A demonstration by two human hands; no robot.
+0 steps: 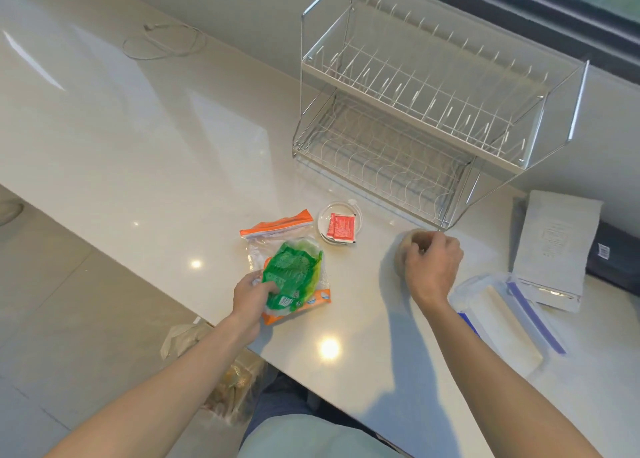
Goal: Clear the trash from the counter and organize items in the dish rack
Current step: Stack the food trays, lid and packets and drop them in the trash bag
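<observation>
On the white counter (156, 139) my left hand (251, 298) grips a green plastic wrapper (294, 274) that lies on a clear zip bag with orange trim (277, 230). My right hand (433, 267) is closed over a small round beige bowl (403, 251), mostly hidden under the fingers. Between them sits a small white dish (323, 217) holding red sauce packets (341, 229). The two-tier wire dish rack (415, 111) stands empty behind, against the wall.
A clear lidded container with blue clips (509, 319) and a grey paper pouch (557, 249) lie at the right. A white cable (162, 42) is coiled far back left. A plastic trash bag (221, 371) hangs below the counter's front edge.
</observation>
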